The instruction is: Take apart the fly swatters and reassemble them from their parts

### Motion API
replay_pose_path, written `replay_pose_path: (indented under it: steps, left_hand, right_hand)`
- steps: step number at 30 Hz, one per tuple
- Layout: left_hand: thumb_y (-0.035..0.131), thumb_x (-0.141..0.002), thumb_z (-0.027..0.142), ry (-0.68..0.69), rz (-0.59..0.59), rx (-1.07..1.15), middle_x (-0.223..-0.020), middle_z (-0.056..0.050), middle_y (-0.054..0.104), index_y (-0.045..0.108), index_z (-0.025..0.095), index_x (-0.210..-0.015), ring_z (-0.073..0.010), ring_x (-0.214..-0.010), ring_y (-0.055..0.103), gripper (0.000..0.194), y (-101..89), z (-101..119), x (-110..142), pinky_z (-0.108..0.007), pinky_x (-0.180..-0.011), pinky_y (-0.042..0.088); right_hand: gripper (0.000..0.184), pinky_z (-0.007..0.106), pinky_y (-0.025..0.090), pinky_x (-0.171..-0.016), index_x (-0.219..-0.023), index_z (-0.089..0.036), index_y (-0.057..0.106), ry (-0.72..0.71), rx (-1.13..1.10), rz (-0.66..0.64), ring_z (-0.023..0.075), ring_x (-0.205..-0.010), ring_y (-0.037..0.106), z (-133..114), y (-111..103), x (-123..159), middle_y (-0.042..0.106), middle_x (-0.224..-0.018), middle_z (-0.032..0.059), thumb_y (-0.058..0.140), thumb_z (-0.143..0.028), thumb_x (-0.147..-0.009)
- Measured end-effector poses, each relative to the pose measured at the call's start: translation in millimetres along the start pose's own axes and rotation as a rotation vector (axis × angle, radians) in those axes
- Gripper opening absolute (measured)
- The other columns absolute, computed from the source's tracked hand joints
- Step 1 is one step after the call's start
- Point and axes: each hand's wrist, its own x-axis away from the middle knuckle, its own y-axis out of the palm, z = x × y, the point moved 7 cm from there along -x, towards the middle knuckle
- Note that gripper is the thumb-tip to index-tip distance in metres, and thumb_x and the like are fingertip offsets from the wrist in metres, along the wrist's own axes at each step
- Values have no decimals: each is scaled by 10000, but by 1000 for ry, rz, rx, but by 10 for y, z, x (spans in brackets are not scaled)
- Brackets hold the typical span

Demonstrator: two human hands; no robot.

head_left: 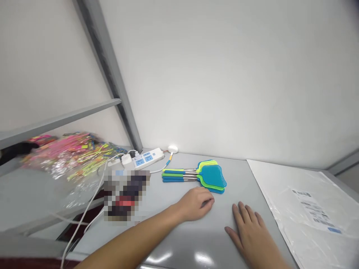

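Observation:
A small stack of blue and green fly swatters (196, 175) lies on the grey table (202, 239), heads to the right, handles to the left. My left hand (196, 203) rests on the table just in front of the swatter heads, fingers curled loosely, nothing visible in it. My right hand (248, 226) lies flat on the table to the right of it, fingers stretched out and apart, holding nothing.
A white power strip (146, 158) with plugs and cables sits at the back left near a white round puck (173, 149). A clear bag of pink and yellow items (70, 155) lies on the left shelf. White plastic mailers (305, 209) cover the right side. A blurred-out patch (126, 196) is left of my arm.

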Motion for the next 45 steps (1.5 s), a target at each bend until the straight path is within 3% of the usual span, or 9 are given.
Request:
replay_pose_path:
  steps: [5,10,12,17,23,27,31,37,45]
  left_hand:
    - [509,-881,210,-48,117,-187,-857,-35,682,619,204,-873,-166,-811,595,111,-129,-45,68,-308,-737,438]
    - [490,-878,173,-299,329,-394,-1061,-92,669,616,199,-1033,-233,-956,566,201,-452,-284,234,-401,-829,415]
    - [493,-882,178,-396,389,-455,-1145,-107,635,607,207,-1101,-258,-1019,542,249,-537,-359,280,-439,-882,398]
    - [513,-886,196,-557,437,-522,-1248,-106,580,614,228,-1151,-283,-1114,488,285,-651,-439,299,-478,-961,362]
    - [523,-923,250,-645,437,-540,-1313,-86,548,639,255,-1148,-294,-1178,436,254,-920,-542,449,-488,-988,354]
    - [516,-943,286,-680,435,-533,-1328,-91,541,642,260,-1161,-317,-1178,418,254,-1054,-672,567,-524,-974,351]
    - [523,-946,330,-708,403,-516,-1349,-78,536,642,279,-1171,-329,-1192,402,259,-1052,-743,595,-538,-974,343]
    - [561,-930,319,-698,309,-497,-1351,-45,551,694,319,-1072,-320,-1192,411,194,-966,-801,603,-545,-986,331]
    - [550,-934,241,-657,309,-475,-1281,-51,617,667,265,-977,-288,-1147,473,127,-951,-861,575,-512,-967,338]
  right_hand:
    - [283,446,479,-662,-977,-172,685,-269,-109,-155,300,-772,626,233,-23,-320,667,-911,117,642,-415,-839]
    - [170,380,436,-627,-833,-196,628,-445,-304,-195,240,-665,610,153,-66,-518,636,-796,56,604,-357,-878]
    - [205,356,414,-639,-778,-210,585,-466,-403,-203,212,-643,590,83,-42,-531,619,-760,30,544,-349,-923]
    - [370,312,373,-663,-672,-209,448,-374,-582,-189,145,-575,503,111,129,-580,544,-651,-19,396,-362,-1006]
    - [397,305,384,-687,-670,-215,430,-288,-722,-275,149,-597,493,198,207,-677,521,-631,-24,375,-417,-1008]
    - [401,281,370,-608,-659,-222,412,-131,-844,-313,156,-612,503,265,236,-739,519,-645,-14,393,-443,-993]
    - [402,277,365,-587,-657,-228,378,-72,-913,-338,153,-598,467,293,261,-765,485,-643,-17,391,-452,-990]
    - [388,275,373,-609,-672,-225,358,-93,-959,-363,148,-617,472,308,277,-738,485,-669,-16,388,-436,-997]
    - [384,280,381,-615,-669,-224,373,-78,-1014,-362,146,-628,475,317,285,-751,482,-675,-16,400,-425,-995]
